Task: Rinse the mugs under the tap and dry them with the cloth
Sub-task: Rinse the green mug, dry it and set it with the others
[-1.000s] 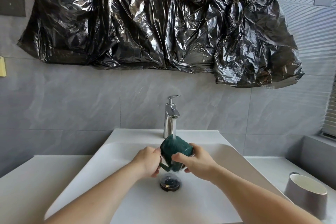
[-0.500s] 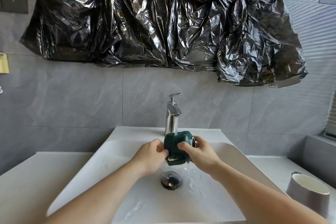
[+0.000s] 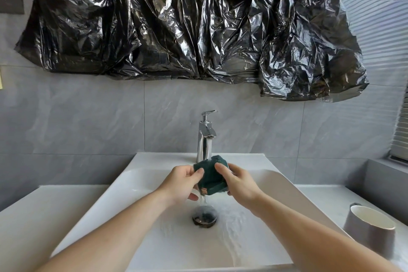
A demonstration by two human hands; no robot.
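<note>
Head view: green mug (image 3: 210, 180) below tap (image 3: 205, 137), gripped by left hand (image 3: 183, 183) and right hand (image 3: 239, 182); grey mug (image 3: 371, 233) right of tap.

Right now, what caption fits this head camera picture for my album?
Both hands, left hand and right hand, hold a green mug under the tap.

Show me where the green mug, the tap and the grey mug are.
green mug (image 3: 209, 174): head view, on its side wall between the hands.
tap (image 3: 205, 139): head view, on the chrome body.
grey mug (image 3: 366, 236): head view, on its outer wall.
</note>
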